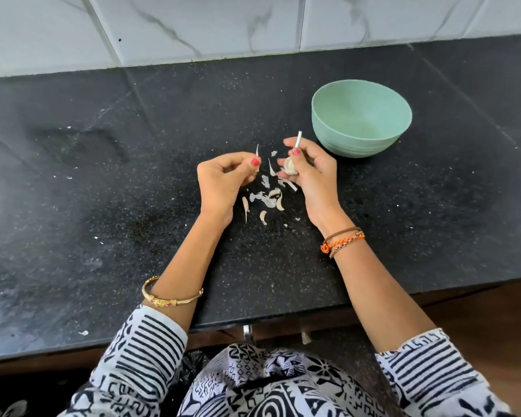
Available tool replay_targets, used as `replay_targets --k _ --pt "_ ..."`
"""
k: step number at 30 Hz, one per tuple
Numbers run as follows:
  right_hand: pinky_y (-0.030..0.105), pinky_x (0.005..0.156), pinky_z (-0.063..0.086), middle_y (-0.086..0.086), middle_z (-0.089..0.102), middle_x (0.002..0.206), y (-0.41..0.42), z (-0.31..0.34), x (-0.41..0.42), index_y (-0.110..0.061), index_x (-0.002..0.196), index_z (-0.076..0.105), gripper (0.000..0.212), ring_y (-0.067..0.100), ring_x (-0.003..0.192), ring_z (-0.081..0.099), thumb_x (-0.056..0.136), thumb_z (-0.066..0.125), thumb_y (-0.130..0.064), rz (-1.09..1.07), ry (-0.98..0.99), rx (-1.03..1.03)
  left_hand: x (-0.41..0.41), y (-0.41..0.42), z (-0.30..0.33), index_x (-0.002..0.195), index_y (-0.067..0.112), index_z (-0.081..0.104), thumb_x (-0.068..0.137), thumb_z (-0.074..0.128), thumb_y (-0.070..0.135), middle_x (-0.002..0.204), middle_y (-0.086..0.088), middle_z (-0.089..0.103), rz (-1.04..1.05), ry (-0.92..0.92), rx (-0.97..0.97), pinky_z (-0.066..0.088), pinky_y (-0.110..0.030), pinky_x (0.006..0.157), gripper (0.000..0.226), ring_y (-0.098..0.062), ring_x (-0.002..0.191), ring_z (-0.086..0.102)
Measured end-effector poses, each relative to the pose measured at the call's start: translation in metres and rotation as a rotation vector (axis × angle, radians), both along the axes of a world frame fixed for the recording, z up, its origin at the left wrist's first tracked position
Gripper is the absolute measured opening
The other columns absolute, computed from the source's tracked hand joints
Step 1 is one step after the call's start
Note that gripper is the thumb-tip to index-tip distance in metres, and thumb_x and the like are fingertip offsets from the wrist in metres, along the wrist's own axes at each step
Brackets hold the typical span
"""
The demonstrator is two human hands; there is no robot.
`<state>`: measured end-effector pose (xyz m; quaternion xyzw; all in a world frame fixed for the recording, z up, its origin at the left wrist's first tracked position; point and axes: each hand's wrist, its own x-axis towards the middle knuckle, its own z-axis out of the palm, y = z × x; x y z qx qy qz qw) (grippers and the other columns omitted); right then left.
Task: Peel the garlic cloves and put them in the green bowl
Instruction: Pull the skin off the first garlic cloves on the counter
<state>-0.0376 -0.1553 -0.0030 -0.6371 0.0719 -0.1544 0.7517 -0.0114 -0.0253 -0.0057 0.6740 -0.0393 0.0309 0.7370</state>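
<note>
The right hand [309,173] grips the garlic bulb [290,167] near the green bowl [361,118], while the left hand [226,179] pinches a peel strip [257,150].

- The bowl [361,115] was pale mint green.
- The counter [133,176] under the bowl was black with fine pale speckles.
- The wall tiles [193,22] behind the bowl were white with grey veins.
- The sleeves [145,347] were white with black stripes.
</note>
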Motion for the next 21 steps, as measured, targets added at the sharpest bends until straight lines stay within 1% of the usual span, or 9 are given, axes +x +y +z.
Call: replay_targets --k 3,5,7,9,12,14,17,19,21 --pt "0.018 0.062 0.053 -0.003 0.058 0.092 -0.001 0.001 0.000 -0.009 0.097 0.061 0.020 0.008 0.076 0.063 0.094 0.044 0.001 -0.015 0.006 -0.005 0.001 0.001 0.002 0.074 0.006 0.067 0.077 0.068 -0.003 0.057 0.007 0.066 -0.041 0.062 -0.026 0.049 -0.013 0.056 0.010 -0.002 0.055 0.059" --pt "0.017 0.061 0.053 -0.004 0.058 0.090 0.000 0.001 0.000 -0.009 0.097 0.061 0.019 0.009 0.077 0.063 0.094 0.044 0.001 -0.018 0.010 -0.024 0.000 0.001 0.001 0.070 0.011 0.067 0.077 0.069 -0.001 0.056 0.008 0.065 -0.063 0.006 0.030 0.049 -0.015 0.057 0.014 -0.004 0.054 0.057" --pt "0.017 0.061 0.053 -0.005 0.058 0.090 0.000 0.002 0.001 -0.009 0.097 0.061 0.020 0.009 0.077 0.063 0.094 0.044 0.002 -0.031 0.011 -0.038 0.002 0.002 -0.001 0.066 0.014 0.066 0.080 0.069 0.006 0.055 0.007 0.059 -0.069 -0.096 0.151 0.044 -0.019 0.054 0.016 -0.007 0.052 0.049" --pt "0.017 0.061 0.052 -0.005 0.059 0.091 0.000 0.002 0.001 -0.009 0.097 0.061 0.020 0.007 0.076 0.064 0.094 0.044 0.002 -0.036 0.014 -0.068 0.004 0.003 -0.004 0.065 0.010 0.064 0.083 0.067 0.013 0.054 0.005 0.049 -0.080 -0.186 0.304 0.035 -0.019 0.052 0.019 -0.008 0.052 0.038" --pt "0.016 0.064 0.051 0.008 0.059 0.101 0.001 -0.003 0.001 -0.011 0.098 0.061 0.019 0.002 0.076 0.065 0.094 0.046 0.000 -0.028 -0.007 -0.135 0.007 0.004 -0.007 0.067 0.003 0.061 0.086 0.064 0.013 0.052 0.007 0.041 -0.033 -0.222 0.455 0.028 -0.015 0.049 0.021 -0.004 0.048 0.030" --pt "0.016 0.066 0.051 0.009 0.060 0.097 0.001 -0.003 0.001 -0.011 0.097 0.061 0.018 -0.001 0.075 0.064 0.093 0.048 0.000 -0.023 -0.025 -0.136 0.008 0.005 -0.007 0.069 0.001 0.060 0.086 0.062 0.011 0.053 0.006 0.041 -0.016 -0.238 0.505 0.028 -0.016 0.049 0.020 -0.004 0.048 0.031" --pt "0.013 0.063 0.049 -0.002 0.061 0.081 0.001 0.001 0.002 -0.008 0.096 0.062 0.016 -0.005 0.067 0.060 0.090 0.051 0.003 -0.030 -0.012 -0.074 0.009 0.005 -0.008 0.074 0.002 0.061 0.084 0.063 0.008 0.062 0.000 0.050 -0.044 -0.260 0.527 0.036 -0.021 0.055 0.012 -0.006 0.055 0.039" --pt "0.013 0.061 0.049 -0.002 0.062 0.079 0.001 0.001 0.002 -0.007 0.095 0.062 0.017 -0.005 0.063 0.060 0.090 0.051 0.005 -0.030 -0.009 -0.070 0.007 0.004 -0.010 0.081 0.005 0.066 0.081 0.063 0.001 0.073 0.001 0.058 -0.064 -0.278 0.554 0.038 -0.011 0.059 0.005 0.001 0.059 0.047" --pt "0.012 0.063 0.048 -0.003 0.062 0.080 0.002 -0.001 0.003 -0.007 0.095 0.062 0.019 -0.007 0.064 0.059 0.089 0.049 0.007 -0.037 -0.028 -0.129 0.007 0.003 -0.013 0.087 0.008 0.068 0.077 0.061 -0.005 0.081 0.004 0.061 -0.047 -0.300 0.560 0.038 -0.007 0.061 0.018 0.007 0.065 0.052"
